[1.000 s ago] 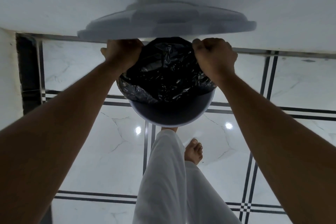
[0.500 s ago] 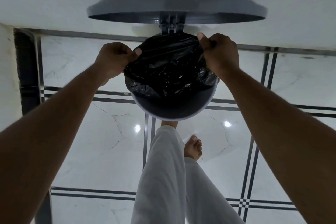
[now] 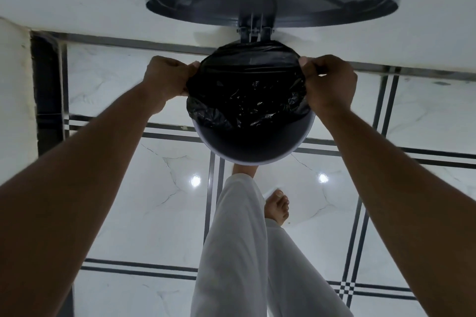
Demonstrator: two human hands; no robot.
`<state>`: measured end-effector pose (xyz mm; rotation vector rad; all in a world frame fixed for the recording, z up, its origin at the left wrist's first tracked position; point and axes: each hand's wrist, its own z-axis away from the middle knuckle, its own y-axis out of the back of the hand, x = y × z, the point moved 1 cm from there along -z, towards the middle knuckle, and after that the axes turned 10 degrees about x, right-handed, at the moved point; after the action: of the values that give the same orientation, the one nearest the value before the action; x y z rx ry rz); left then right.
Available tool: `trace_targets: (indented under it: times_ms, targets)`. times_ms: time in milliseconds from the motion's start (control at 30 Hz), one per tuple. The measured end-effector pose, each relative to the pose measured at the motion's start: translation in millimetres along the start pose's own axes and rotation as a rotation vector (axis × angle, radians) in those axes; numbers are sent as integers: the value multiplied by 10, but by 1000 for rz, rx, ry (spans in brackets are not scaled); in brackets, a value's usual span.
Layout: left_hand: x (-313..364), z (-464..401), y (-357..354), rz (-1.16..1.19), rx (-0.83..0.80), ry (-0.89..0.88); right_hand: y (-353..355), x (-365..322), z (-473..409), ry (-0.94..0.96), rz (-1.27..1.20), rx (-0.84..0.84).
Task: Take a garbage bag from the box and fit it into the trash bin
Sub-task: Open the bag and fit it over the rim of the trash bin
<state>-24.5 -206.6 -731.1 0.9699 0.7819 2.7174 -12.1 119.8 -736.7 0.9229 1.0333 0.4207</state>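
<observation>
Head view: the left hand (image 3: 167, 77) and right hand (image 3: 328, 82) each pinch the garbage bag (image 3: 247, 92) hem at opposite sides of the trash bin (image 3: 253, 152). The far rim looks covered; the near rim lies bare toward the person, equally close to both hands.

garbage bag (image 3: 247, 90): glossy black | trash bin (image 3: 257, 154): grey | floor (image 3: 144, 213): white marble, dark stripes | trousers (image 3: 237, 252): white

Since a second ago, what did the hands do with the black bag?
Both hands slid apart along the bin's rim: the left hand to the left side, the right hand to the right, stretching the garbage bag over the back edge. The lid swung open further. Both hands still grip the bag; the near rim of the trash bin stays uncovered.
</observation>
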Motion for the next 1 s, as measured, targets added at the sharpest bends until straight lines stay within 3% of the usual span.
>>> trace_targets:
  times_ms: [100,267,467,633,800,900,1000]
  targets:
    - [-74,38,9,-14,7,28,5,-5,-33,-35,56,-45]
    - [-244,143,29,148,-140,60,-35,-58,-103,-117,87,-158]
    - [-328,107,98,147,-299,93,-149,-108,-181,-304,-51,-292]
    - [-392,23,146,135,-433,164,-148,-64,-231,-324,-104,-308]
    - [-469,15,72,219,-558,205,-253,79,-213,-336,-78,-196]
    - [-462,-3,-17,236,-522,186,-295,110,-187,-308,-51,-97]
    - [-406,-31,-119,256,-353,167,-308,88,-198,-339,-82,-82]
